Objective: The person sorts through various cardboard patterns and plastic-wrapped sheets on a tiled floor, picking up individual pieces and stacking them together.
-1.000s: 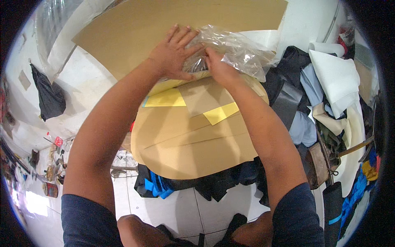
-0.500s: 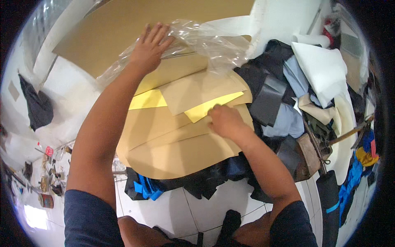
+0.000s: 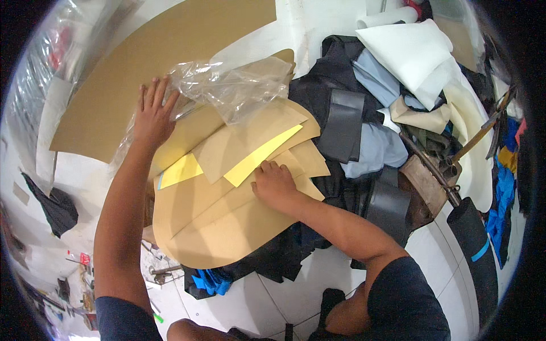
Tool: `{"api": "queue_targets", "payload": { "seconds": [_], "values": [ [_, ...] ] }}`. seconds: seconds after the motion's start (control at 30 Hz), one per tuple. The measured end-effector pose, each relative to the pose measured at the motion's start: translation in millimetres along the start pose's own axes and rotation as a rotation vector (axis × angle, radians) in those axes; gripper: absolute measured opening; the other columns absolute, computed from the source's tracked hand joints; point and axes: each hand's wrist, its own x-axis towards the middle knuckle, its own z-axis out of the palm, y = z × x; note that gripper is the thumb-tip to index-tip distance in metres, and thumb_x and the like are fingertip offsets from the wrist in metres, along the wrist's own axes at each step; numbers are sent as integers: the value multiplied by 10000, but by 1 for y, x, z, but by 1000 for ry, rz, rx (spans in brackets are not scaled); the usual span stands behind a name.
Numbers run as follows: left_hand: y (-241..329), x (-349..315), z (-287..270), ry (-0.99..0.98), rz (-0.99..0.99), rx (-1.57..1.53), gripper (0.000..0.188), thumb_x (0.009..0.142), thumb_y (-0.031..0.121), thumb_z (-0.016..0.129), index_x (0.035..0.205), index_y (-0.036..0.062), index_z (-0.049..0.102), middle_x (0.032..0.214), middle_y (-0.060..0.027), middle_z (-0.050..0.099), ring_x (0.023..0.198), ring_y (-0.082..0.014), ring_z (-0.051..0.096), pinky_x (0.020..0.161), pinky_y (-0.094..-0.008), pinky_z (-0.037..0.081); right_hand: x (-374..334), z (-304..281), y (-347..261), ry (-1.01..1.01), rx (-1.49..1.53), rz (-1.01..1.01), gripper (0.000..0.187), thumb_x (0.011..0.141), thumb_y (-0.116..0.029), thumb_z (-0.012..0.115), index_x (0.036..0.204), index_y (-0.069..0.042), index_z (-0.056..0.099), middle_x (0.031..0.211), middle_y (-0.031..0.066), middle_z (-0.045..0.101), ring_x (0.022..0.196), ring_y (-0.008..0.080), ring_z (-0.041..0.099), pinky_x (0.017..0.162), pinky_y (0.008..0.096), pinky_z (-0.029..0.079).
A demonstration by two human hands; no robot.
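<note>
My left hand lies with spread fingers on a crumpled clear plastic sheet, over the far left of a pile of tan card sheets. Rounded and layered, the sheets overlap one another. Between them show a yellow strip and a second yellow piece with a thin blue edge. My right hand rests on the tan card just below the yellow strip, its fingers apart and slightly bent. Nothing is visible in its grasp.
A large tan sheet leans behind. Black material, grey-blue cloth and a white sheet are heaped at right, near a metal bar and a black roll. Blue strips hang below the pile.
The whole view has shifted and turned. My right hand's fingers have come off the yellow strip onto the tan card below it. My left hand stays on the plastic.
</note>
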Motion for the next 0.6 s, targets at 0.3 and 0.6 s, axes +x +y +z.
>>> {"api": "queue_targets", "payload": {
  "seconds": [0.3,0.6],
  "values": [
    [8,-2,-4,7,-12,-9,689,654,259,754,1297,188,518,1559,-103,207,1444,-294,175,1177,-513,106,17,2,8,58,66,18,519,855,-255,588,1308,-18,502,1244,186,530,1124,327,528,909,489,431],
    [7,-8,-2,-20,-15,-29,694,673,267,735,1325,207,505,1562,-96,202,1447,-292,166,1176,-516,108,33,-22,52,-65,127,355,816,799,-576,627,1347,6,466,1304,211,526,1215,354,500,1007,481,384]
  ]
}}
